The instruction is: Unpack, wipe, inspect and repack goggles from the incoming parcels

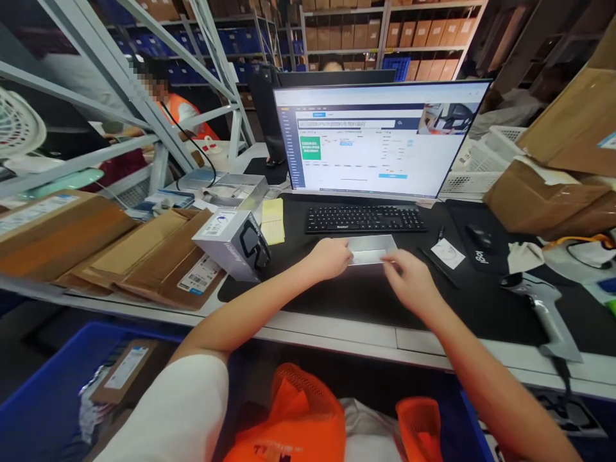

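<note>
A flat silver-grey box (371,248) lies on the black desk mat (366,295), just in front of the black keyboard (364,219). My left hand (330,258) is closed on the box's left end. My right hand (409,280) grips its right front corner, fingers curled over the edge. A second grey product box (231,243) with a picture of glasses stands tilted at the mat's left edge, apart from both hands.
A monitor (378,138) stands behind the keyboard. Flattened cardboard (144,256) lies left, cardboard boxes (553,186) right. A mouse (479,236), a barcode scanner (543,308) and a pen (436,264) sit right of my hands. Blue bins (43,398) stand below the desk. Another person (180,109) works behind.
</note>
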Tool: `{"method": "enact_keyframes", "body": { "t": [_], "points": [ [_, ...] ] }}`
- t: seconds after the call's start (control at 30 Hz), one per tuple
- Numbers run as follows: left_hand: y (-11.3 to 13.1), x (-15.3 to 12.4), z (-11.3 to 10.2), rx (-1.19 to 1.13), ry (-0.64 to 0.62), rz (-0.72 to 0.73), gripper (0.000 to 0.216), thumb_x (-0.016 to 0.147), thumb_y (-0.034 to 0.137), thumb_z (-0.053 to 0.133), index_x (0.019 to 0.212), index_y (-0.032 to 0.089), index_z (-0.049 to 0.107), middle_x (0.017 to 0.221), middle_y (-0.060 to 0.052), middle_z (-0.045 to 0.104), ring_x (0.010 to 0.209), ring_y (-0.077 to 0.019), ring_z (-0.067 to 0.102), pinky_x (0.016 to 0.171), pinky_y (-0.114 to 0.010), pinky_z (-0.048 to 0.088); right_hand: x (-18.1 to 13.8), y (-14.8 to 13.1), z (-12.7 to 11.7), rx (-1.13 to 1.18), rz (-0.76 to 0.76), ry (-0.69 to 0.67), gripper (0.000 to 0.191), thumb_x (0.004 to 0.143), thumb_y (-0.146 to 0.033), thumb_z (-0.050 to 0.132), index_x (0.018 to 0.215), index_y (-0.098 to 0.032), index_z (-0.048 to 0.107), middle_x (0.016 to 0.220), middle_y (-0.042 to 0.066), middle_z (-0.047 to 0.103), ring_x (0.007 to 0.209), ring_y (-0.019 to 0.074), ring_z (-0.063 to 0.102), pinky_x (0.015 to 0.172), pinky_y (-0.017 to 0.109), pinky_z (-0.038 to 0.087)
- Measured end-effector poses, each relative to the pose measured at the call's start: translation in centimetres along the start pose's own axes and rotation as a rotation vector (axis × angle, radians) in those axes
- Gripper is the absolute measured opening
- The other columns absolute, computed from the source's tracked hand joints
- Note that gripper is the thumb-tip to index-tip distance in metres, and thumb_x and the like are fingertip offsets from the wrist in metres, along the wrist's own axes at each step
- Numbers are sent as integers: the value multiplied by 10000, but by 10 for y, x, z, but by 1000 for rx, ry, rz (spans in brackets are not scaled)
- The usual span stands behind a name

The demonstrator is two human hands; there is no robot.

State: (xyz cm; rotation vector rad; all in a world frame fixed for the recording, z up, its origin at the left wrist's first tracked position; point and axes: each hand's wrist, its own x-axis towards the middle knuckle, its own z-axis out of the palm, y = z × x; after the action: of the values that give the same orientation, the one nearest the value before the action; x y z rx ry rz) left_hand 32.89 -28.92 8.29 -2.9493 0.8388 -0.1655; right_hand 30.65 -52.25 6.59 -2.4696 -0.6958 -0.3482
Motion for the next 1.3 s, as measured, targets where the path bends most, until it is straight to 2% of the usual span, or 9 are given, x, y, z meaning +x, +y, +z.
{"method": "enact_keyframes", "body": {
  "t": [0.07,0.1,0.27,0.43,0.6,0.8,1.0,1.2,1.3],
  "points": [
    [-1,-1,6,-34,-7,-10,373,989,260,421,994,218,792,918,-87,665,838,-232,655,671,-359,413,57,5,1,-197,168,-436,390,1013,-222,367,1206,-160,700,1228,132,712,1138,233,657,967,336,493],
    [-3,-1,8,-50,-13,-10,381,995,273,416,972,221,792,908,-82,670,850,-229,654,686,-356,420,81,7,7,-216,185,-554,334,973,-220,461,1156,-140,729,1166,146,734,1073,251,683,910,330,507],
    [-10,-13,15,-229,-103,14,508,1041,444,371,910,175,781,961,-102,732,973,-245,653,841,-390,449,133,14,45,-242,195,-882,248,820,-339,713,893,-114,789,888,140,763,778,252,709,708,313,511],
    [-5,-20,16,-205,-155,-5,664,1007,643,348,931,143,779,1006,-151,770,1108,-330,624,1153,-674,201,128,26,54,-229,204,-888,249,771,-100,654,976,-136,790,1058,132,757,885,236,700,728,281,495],
    [-2,-9,16,-200,-209,-8,728,968,729,319,1048,177,787,1044,-148,780,1134,-348,651,1204,-703,-52,124,36,53,-132,215,-827,406,745,1,607,1070,-175,774,1151,81,739,989,203,682,800,234,486],
    [-3,0,12,-331,-305,4,753,964,734,293,1275,189,709,1161,-182,755,1173,-365,658,1189,-728,-51,122,26,56,14,340,-836,323,816,-62,582,1085,-130,748,959,58,765,691,129,685,630,199,504],
    [-3,2,13,-369,-359,18,777,965,733,273,1334,180,674,1230,-198,730,1249,-396,614,1156,-765,-97,125,18,57,-29,357,-857,334,801,-43,585,1070,-137,757,945,63,773,665,132,685,610,208,506],
    [-2,16,14,-314,-420,8,854,924,778,263,1177,136,767,986,-162,797,1191,-346,668,1268,-540,-54,127,16,50,-285,225,-866,216,729,-137,740,941,-160,777,1017,119,762,923,260,711,776,300,517],
    [-4,26,14,-366,-488,-9,882,866,819,336,1117,108,794,869,-165,796,1156,-366,685,1277,-481,-6,130,16,48,-411,224,-888,304,725,-285,795,979,-118,774,1033,187,749,948,341,716,793,390,538]
  ]
}}
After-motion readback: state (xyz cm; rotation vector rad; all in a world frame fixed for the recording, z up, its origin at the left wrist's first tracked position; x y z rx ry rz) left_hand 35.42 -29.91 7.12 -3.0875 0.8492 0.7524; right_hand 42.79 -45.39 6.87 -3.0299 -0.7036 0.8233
